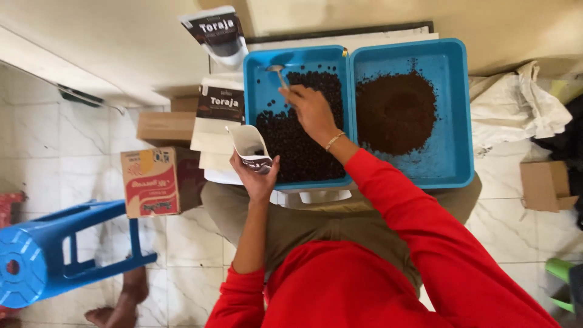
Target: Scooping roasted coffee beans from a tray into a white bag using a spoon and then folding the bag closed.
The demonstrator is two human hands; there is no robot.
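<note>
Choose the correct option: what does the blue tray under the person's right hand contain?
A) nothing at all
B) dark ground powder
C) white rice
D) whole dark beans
D: the right hand, holding a metal spoon, is over the left blue tray, which holds whole dark beans; the ground powder lies in the other tray, and the left hand holds an open white pouch.

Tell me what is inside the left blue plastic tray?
The left blue plastic tray holds dark whole coffee beans. The right hand with its metal spoon covers some beans.
</note>
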